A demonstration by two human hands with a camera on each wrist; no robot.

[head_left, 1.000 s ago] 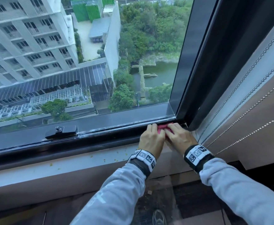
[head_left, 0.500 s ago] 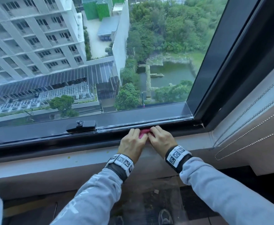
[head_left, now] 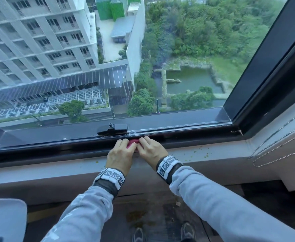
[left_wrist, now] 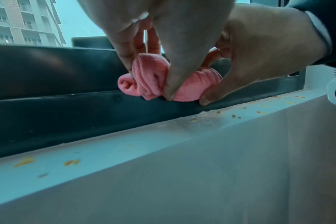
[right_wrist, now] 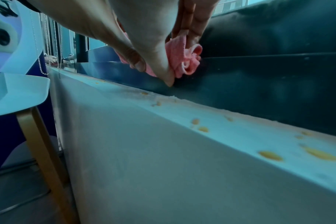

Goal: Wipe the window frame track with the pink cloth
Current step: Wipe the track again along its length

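Head view, hands: left hand (head_left: 119,155) and right hand (head_left: 152,151) sit side by side at centre frame, knuckles up, fingers curled down onto the pink cloth (head_left: 132,142).
Head view, cloth: only a small pink bit shows between the two hands, pushed into the dark window frame track (head_left: 56,145) that runs across the middle.
Head view, extras: a black window latch (head_left: 112,128) sits just above and left of the hands; yellowish crumbs (head_left: 202,154) dot the pale sill (head_left: 38,165) to the right; bead chains (head_left: 274,151) hang at the right edge.
Left wrist view, grip: the left hand (left_wrist: 163,30) comes down from the top, thumb and fingers pinching the bunched pink cloth (left_wrist: 150,80); the right hand (left_wrist: 259,50) clamps its other end from the upper right.
Left wrist view, cloth spot: the wad is rolled up, its bottom touching the track's dark ledge (left_wrist: 67,106) at centre.
Right wrist view, grip: the right hand (right_wrist: 144,30) fills the top centre, thumb tip down by the track (right_wrist: 259,83), cloth (right_wrist: 182,60) squeezed against the fingers.
Right wrist view, extras: crumbs (right_wrist: 270,156) on the sill (right_wrist: 182,136) at lower right, a chair (right_wrist: 19,91) at left.
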